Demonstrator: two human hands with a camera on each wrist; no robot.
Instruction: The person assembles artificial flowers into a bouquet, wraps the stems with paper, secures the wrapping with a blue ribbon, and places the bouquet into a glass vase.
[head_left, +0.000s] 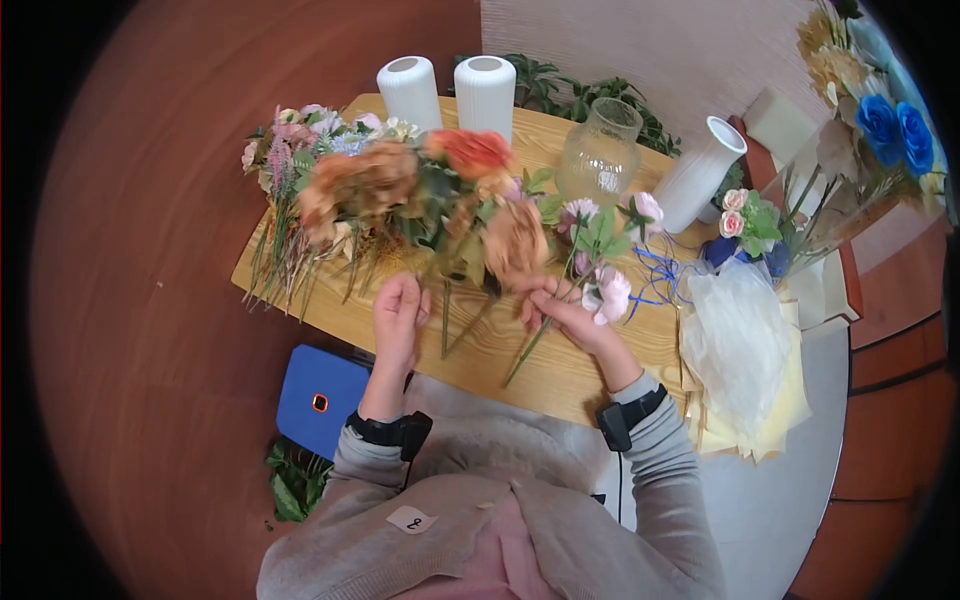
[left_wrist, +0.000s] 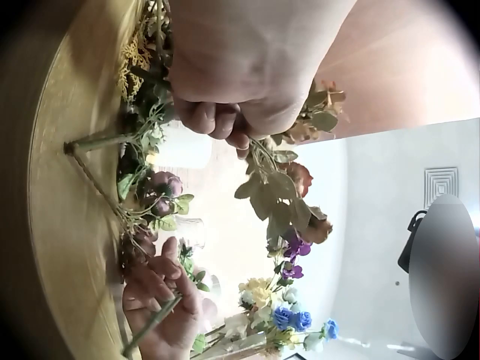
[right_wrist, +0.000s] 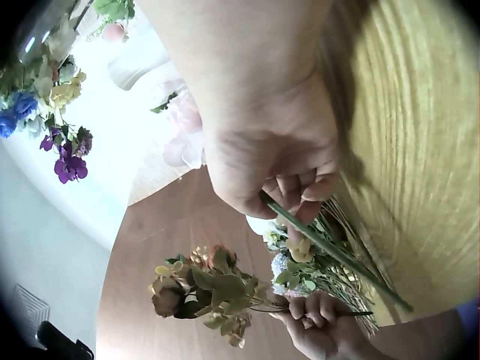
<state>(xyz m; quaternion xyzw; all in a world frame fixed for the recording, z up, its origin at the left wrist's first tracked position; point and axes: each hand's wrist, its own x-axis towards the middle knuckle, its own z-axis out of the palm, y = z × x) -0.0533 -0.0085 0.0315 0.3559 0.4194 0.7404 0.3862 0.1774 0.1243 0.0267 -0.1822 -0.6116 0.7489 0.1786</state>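
My left hand (head_left: 400,308) grips the thin stems of a bunch of artificial roses, with the fingers curled round them in the left wrist view. Its orange-brown roses (head_left: 365,180) look blurred in the head view; their leaves (left_wrist: 274,199) hang beyond the fist. In my right hand (head_left: 568,312), thumb and fingers pinch a green stem (right_wrist: 337,251), whose lower end slants down over the table. Pale pink-lilac flowers (head_left: 610,293) show beside this hand. A brown rose (head_left: 515,240) lies just beyond its fingertips and overlaps them in the head view.
Mixed artificial flowers (head_left: 290,150) lie along the wooden table's (head_left: 400,330) left side. Two white ribbed vases (head_left: 484,100) and a glass vase (head_left: 600,150) stand behind. Another white vase (head_left: 700,175) leans at right, near blue ribbon (head_left: 655,275) and white netting (head_left: 740,330).
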